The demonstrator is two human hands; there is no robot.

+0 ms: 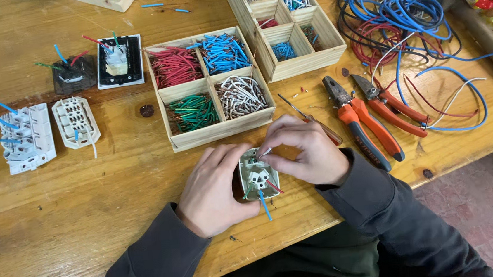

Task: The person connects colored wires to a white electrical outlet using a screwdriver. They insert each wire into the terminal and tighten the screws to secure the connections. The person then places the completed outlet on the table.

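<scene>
Two hands work low centre of frame, on the table point(60, 229) edge. Left hand point(215, 188) curls shut round the side of a white socket point(258, 178), steadying it face-up. Right hand point(306, 151) pinches a thin pale wire point(265, 152) between thumb and fingertips, its end at a top terminal. Blue stub point(264, 204) and red stub point(274, 186) already stick out of the socket's lower side. To do it well, as I judge: keep the socket flat, feed the wire straight, hold the pinch close to the tip. Screwdriver point(309, 119) and pliers point(359, 124) lie just right; wire tray point(210, 85) just above.
</scene>
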